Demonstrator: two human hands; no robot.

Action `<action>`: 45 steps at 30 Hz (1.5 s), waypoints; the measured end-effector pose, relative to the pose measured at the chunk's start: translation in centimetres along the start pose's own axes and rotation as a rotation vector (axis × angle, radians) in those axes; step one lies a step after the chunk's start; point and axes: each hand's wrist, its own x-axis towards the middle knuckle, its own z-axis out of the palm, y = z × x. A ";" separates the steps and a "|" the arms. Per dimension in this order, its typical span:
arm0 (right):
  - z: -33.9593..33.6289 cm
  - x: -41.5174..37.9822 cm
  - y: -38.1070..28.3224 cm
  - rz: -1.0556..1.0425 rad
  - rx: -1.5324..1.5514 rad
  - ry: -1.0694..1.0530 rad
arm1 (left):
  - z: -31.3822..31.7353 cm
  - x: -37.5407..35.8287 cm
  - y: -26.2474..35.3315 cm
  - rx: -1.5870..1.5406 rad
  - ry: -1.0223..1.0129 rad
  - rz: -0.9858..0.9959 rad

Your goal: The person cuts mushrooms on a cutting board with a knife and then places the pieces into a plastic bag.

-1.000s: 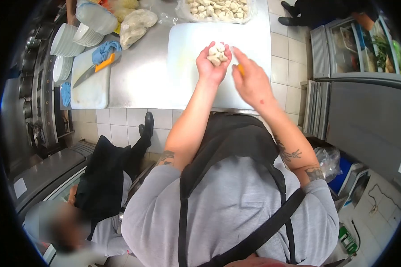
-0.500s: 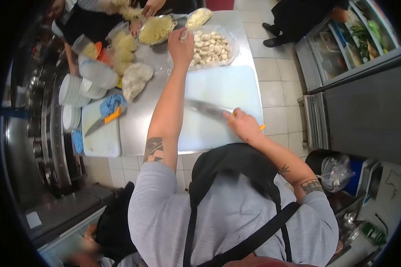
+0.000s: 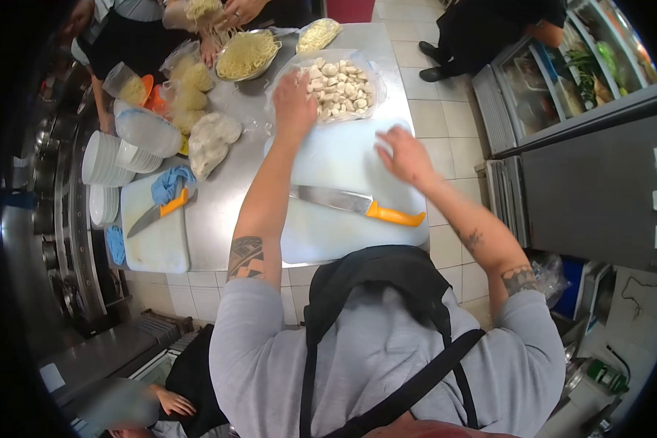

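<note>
A knife with an orange handle [image 3: 394, 214] lies on the large white cutting board [image 3: 321, 233], its blade toward the left. My right hand [image 3: 404, 155] is above the board's right side, beyond the knife, fingers apart and nothing in it. At the board's far edge, a plastic bag [image 3: 376, 86] holds pale cut chunks [image 3: 341, 86]. My left hand [image 3: 295, 102] is at the left edge of this bag, touching or just over it; its fingers are spread and slightly blurred.
Noodles fill a bowl [image 3: 248, 55] at the back, near a co-worker's hands [image 3: 242, 11]. Stacked white bowls [image 3: 104, 157], bagged food [image 3: 213, 142] and a small board [image 3: 157, 237] with another knife are left. Another person stands right, by an open fridge [image 3: 573, 73].
My right hand has let go of the knife, which now lies on the board, and has moved up and away from it. My left hand has come down at the bag's left side.
</note>
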 end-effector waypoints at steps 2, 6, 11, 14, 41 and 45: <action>0.2 4.6 1.1 0.069 0.083 0.059 | -1.2 -0.2 -1.2 0.072 0.144 -0.157; 3.4 12.5 3.7 0.004 0.232 0.303 | -2.4 -0.4 -5.1 -0.120 -0.150 -0.658; 6.4 15.2 4.1 0.492 0.126 0.159 | -2.2 -2.2 -6.6 -0.749 -0.130 -0.927; 5.9 16.0 6.5 0.626 0.279 -0.067 | -4.6 -2.0 -4.0 -1.221 0.019 -1.188; -15.9 22.1 -2.0 0.202 1.015 0.291 | -20.4 14.2 6.8 -1.160 -0.101 -0.383; -15.3 20.0 -6.6 0.408 1.100 0.021 | -18.4 13.7 11.0 -0.723 0.022 0.137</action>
